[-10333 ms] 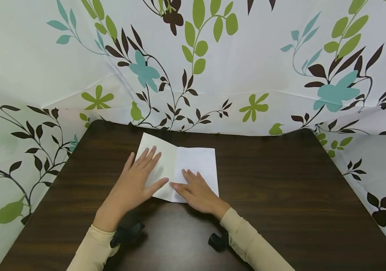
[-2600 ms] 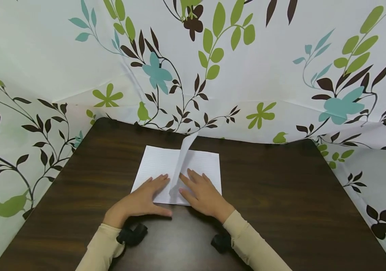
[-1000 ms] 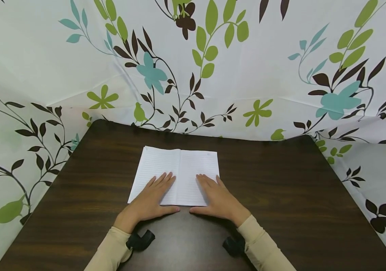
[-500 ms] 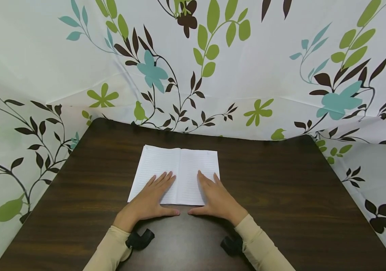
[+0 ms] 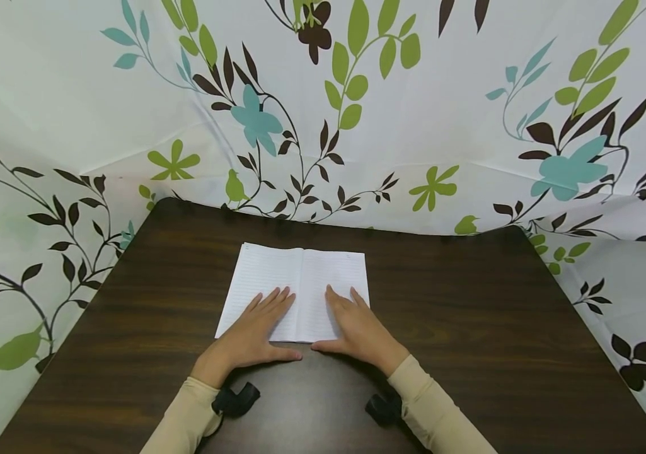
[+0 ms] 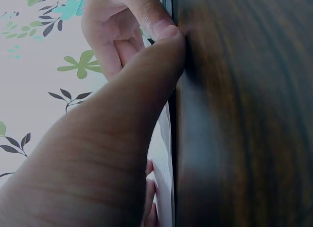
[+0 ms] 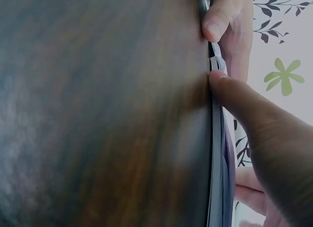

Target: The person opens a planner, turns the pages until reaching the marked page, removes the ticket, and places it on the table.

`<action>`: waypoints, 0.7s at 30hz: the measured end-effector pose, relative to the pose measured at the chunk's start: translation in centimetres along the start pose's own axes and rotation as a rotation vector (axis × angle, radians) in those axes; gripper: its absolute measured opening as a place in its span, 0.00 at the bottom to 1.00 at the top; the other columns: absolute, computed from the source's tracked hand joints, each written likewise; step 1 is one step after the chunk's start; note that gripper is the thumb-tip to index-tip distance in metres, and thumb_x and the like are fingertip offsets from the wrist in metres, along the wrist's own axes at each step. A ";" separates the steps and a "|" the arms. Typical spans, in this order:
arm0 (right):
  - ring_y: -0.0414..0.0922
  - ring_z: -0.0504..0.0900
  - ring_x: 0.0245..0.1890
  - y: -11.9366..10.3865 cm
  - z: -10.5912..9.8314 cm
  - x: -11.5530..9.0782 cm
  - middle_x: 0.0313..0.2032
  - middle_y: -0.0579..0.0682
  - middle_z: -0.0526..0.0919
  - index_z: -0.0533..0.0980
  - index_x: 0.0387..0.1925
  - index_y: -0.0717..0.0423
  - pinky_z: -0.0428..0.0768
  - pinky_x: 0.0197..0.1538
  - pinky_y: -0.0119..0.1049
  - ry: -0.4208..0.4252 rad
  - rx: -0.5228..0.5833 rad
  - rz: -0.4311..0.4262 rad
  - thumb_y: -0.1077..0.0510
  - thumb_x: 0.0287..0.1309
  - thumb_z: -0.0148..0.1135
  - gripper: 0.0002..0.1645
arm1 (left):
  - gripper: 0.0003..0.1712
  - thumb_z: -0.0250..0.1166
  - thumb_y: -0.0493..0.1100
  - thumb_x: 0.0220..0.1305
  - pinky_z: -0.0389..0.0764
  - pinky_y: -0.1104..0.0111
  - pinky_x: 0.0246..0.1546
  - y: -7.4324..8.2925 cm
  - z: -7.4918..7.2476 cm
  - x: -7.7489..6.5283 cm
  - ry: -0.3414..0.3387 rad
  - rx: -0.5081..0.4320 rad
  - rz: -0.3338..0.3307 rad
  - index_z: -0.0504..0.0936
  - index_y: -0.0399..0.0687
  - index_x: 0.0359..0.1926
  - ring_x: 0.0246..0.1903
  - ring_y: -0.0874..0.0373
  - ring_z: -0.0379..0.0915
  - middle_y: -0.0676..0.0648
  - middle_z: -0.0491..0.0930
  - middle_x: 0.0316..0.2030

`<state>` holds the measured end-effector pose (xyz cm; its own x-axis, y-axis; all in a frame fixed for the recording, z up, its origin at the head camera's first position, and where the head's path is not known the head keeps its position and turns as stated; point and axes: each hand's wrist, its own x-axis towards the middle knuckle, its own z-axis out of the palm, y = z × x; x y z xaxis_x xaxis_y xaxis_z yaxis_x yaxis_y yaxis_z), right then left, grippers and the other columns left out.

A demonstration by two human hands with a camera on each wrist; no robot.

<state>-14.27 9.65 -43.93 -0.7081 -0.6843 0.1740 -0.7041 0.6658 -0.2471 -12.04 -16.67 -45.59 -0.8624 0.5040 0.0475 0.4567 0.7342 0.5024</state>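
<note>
A lined notebook (image 5: 328, 268) lies open and flat on the dark wooden table (image 5: 459, 302), both white pages showing. My left hand (image 5: 250, 331) rests on the lower part of the left page with fingers extended and thumb out along the near edge. On the lower right page rests my right hand (image 5: 361, 329), its fingers spread and its thumb pointing inward, close to the left thumb. In the right wrist view the near edge of the notebook (image 7: 222, 163) appears as a stack of thin layers, with the right thumb (image 7: 244, 102) at it.
A white cloth (image 5: 447, 82) printed with leaves and flowers hangs behind the table and at both sides. Black straps or devices (image 5: 236, 400) sit at the wrists, below the cream sleeves (image 5: 183, 416).
Earlier the notebook lay open at a blank left side; then a page stood upright between the hands. Now its pages lie flat, with lines on both sides. The right hand has shifted slightly left.
</note>
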 end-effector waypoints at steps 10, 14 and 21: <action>0.61 0.83 0.57 0.5 -0.2 -0.2 0.63 0.65 0.79 0.69 0.69 0.73 0.81 0.61 0.50 0.063 -0.029 -0.077 0.34 0.55 0.75 0.57 | 0.65 0.69 0.76 0.55 0.45 0.44 0.78 0.2 0.0 0.0 -0.006 0.005 -0.003 0.59 0.40 0.80 0.80 0.44 0.45 0.40 0.54 0.79; 0.58 0.85 0.56 0.5 -0.4 -0.3 0.59 0.64 0.83 0.73 0.67 0.71 0.83 0.59 0.49 0.065 -0.058 -0.103 0.35 0.58 0.73 0.51 | 0.65 0.69 0.76 0.55 0.45 0.44 0.78 0.2 0.0 0.0 -0.007 0.007 -0.001 0.59 0.39 0.80 0.80 0.44 0.45 0.40 0.54 0.80; 0.52 0.86 0.54 0.5 -1.2 -0.8 0.54 0.57 0.87 0.80 0.60 0.65 0.78 0.65 0.48 -0.003 -0.138 -0.154 0.55 0.61 0.74 0.29 | 0.66 0.69 0.77 0.54 0.45 0.44 0.78 0.0 0.0 -0.1 -0.001 0.006 -0.001 0.59 0.40 0.80 0.80 0.44 0.45 0.40 0.55 0.79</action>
<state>-14.13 10.93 -43.03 -0.5914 -0.7821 0.1966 -0.8049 0.5873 -0.0849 -11.97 -16.65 -45.62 -0.8626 0.5037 0.0463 0.4571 0.7372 0.4976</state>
